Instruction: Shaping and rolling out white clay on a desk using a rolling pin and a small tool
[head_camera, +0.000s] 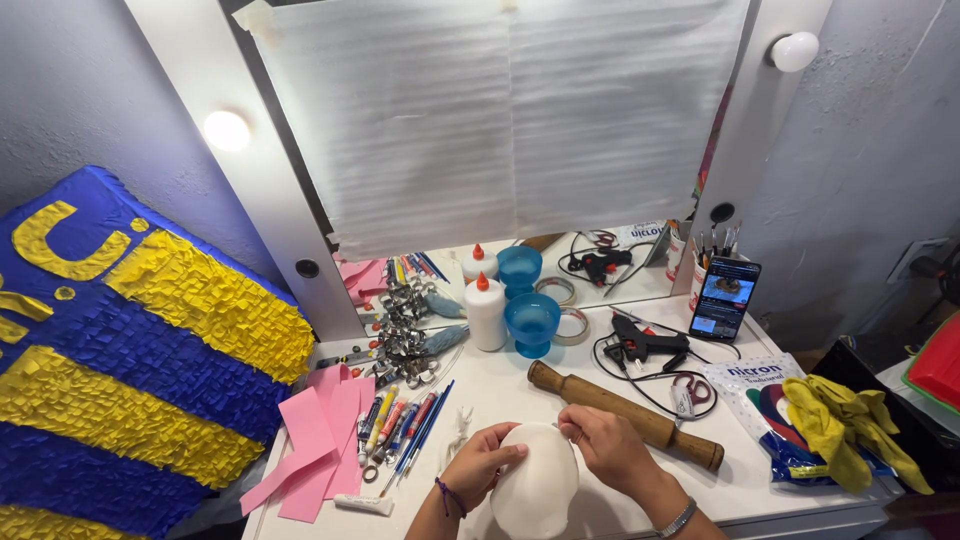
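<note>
head view shows your bench (500, 390) crowded: a wooden rolling pin (625, 415) lies just beyond your hands, a black glue gun (645, 345) with its cord behind it, a glue bottle (486, 312) and blue cup (532, 322) near the mirror, pink paper strips (320, 435) and pens (400, 420) to the left. your left hand (482, 462) cups the white rounded form (535, 480) at the near edge; your right hand (605, 445) rests fingers curled on its top, pinching something small i can't make out.

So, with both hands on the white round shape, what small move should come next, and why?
Probably press the right hand gently along the top edge of the white round shape while the left hand steadies it. Both hands already cup it, and the right fingertips pinch its upper rim.
</note>
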